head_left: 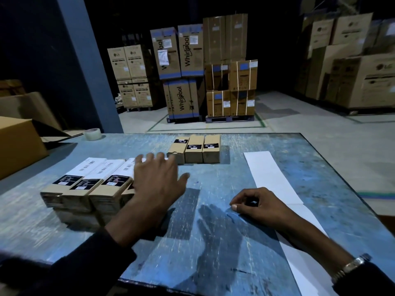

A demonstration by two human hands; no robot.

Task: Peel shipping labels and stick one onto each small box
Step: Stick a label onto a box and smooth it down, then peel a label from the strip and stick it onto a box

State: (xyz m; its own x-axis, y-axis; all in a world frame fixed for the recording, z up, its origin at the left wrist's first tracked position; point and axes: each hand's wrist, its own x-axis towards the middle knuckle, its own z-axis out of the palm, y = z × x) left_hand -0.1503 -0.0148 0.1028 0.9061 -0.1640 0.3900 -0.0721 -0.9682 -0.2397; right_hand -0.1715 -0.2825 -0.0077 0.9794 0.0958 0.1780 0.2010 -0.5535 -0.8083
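Worktop [213, 242]: scuffed blue surface. On it lay a labelled stack of small boxes [85, 189] at near left; three bare-topped small boxes [195, 149] side by side at the far middle; a long white backing strip [275, 180] at right; a tape roll [92, 134] and a large carton [19, 144], possibly overhanging, at far left.

Three unlabelled boxes [194, 149], two hands, one tape roll [92, 133].

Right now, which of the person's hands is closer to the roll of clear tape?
Left. The left hand hovers by the labelled boxes, nearer the tape roll at the table's far left edge. The right hand rests farther right.
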